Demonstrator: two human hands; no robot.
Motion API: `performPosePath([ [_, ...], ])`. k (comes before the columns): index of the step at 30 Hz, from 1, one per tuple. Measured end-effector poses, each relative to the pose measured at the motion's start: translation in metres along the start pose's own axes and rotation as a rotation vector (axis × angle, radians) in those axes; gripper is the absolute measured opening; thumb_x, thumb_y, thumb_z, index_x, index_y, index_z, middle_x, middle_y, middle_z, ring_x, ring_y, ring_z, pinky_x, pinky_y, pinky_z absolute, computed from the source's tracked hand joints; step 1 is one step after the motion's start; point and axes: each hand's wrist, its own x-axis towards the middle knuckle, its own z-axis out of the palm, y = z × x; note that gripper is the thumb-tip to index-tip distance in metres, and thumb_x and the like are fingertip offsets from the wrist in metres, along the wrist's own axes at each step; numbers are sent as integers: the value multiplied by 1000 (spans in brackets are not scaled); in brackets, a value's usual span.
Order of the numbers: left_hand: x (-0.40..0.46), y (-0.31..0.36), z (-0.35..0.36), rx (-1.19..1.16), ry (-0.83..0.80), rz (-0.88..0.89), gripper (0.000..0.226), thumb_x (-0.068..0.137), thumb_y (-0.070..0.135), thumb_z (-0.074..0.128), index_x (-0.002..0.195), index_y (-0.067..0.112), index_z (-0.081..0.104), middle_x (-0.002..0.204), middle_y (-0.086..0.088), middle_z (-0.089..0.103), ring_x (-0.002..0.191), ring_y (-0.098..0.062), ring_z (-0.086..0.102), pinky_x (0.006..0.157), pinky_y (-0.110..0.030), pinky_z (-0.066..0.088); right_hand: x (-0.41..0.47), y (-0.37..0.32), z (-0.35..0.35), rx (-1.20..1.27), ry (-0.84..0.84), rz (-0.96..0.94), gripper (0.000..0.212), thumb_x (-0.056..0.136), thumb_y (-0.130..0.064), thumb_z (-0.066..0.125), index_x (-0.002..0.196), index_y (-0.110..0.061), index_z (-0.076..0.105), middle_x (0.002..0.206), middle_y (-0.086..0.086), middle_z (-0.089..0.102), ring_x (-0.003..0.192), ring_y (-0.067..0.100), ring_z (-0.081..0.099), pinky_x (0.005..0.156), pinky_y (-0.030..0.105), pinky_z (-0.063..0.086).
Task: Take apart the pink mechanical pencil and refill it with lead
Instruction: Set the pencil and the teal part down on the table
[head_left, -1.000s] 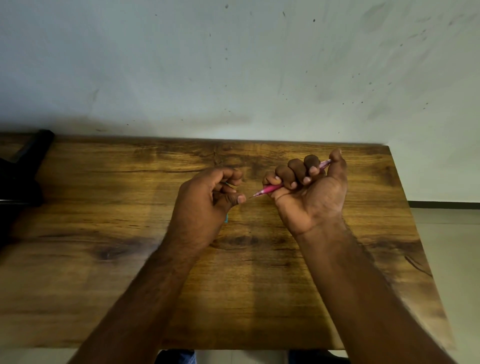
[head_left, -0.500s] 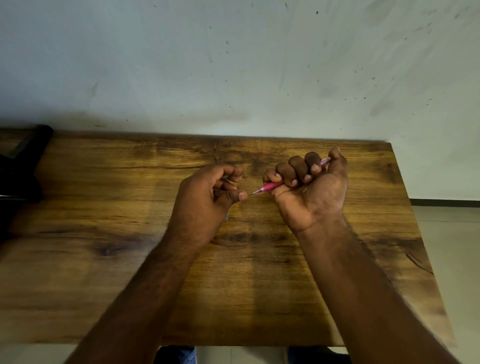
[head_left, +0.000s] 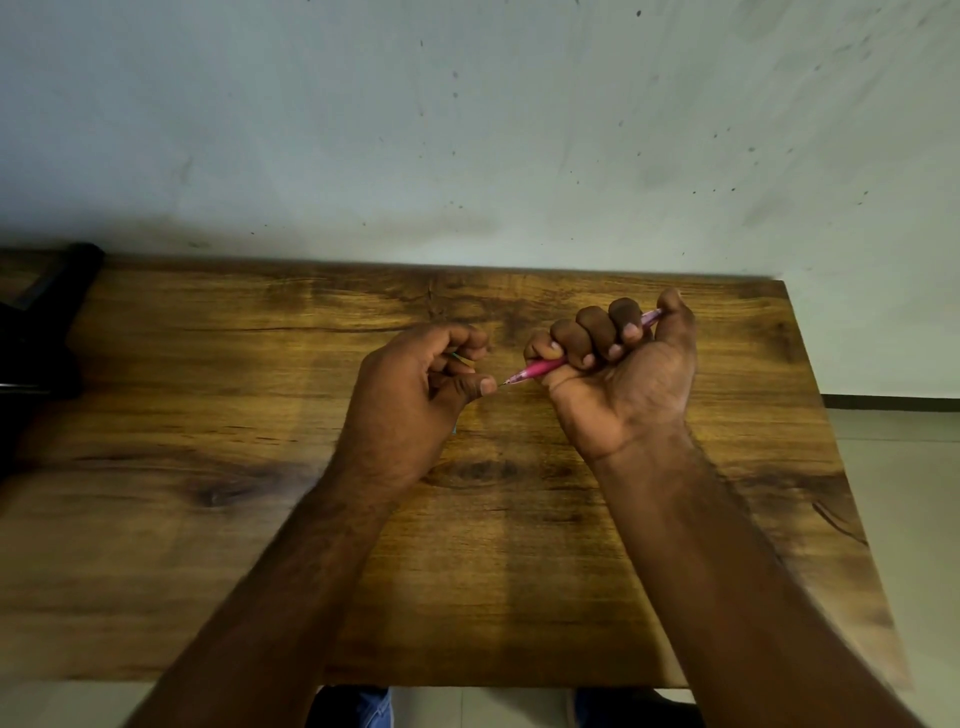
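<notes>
My right hand (head_left: 618, 384) grips the pink mechanical pencil (head_left: 540, 368) in a fist, palm turned up, with the thumb over its rear end. The pencil's metal tip points left and stops just short of my left thumb. My left hand (head_left: 410, 395) has its fingers curled around a thin teal object (head_left: 455, 429). Only a sliver of that object shows below the hand and between the fingers, so I cannot tell what it is. Both hands hover above the wooden table (head_left: 208, 415).
A dark object (head_left: 36, 332) sits at the table's far left edge. A pale wall stands right behind the table. The table's right edge drops to a tiled floor (head_left: 904, 493). Blue-clad knees (head_left: 374, 706) show under the near edge.
Both hands keep the same hold and pose. The right fist has edged slightly toward the left thumb, and the view has shifted a little.
</notes>
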Motion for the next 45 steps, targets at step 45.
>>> performPosePath([
  [45,2,-8,-22,368,12,4,29,78,19,84,106,25,79,92,10,62,100,-18,59,87,-41,54,0,8,-18,-1710,25,-365,26,85,-16,80,106,-29,71,83,-9,74,77,5,73,72,39,65],
])
